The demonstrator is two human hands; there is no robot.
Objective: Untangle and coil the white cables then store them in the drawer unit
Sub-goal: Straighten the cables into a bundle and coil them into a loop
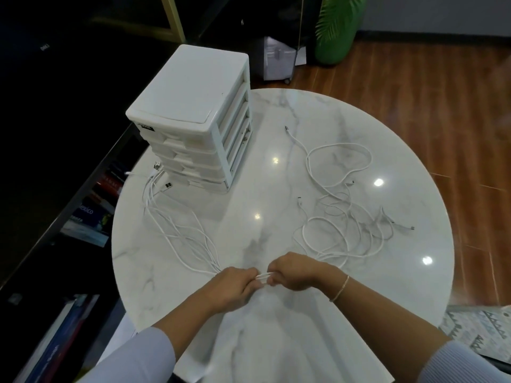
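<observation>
Head view: both hands [265, 280] on white cables [340, 217]

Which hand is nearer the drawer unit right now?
Left. The left hand grips the cable bundle near the table's front edge, below the drawer unit. The right hand grips the same bundle just beside it, slightly farther right.

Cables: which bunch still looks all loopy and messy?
The bunch on the right, a heap of crossing loops. The left bunch runs in fairly straight strands from the drawer unit to the left hand.
</observation>
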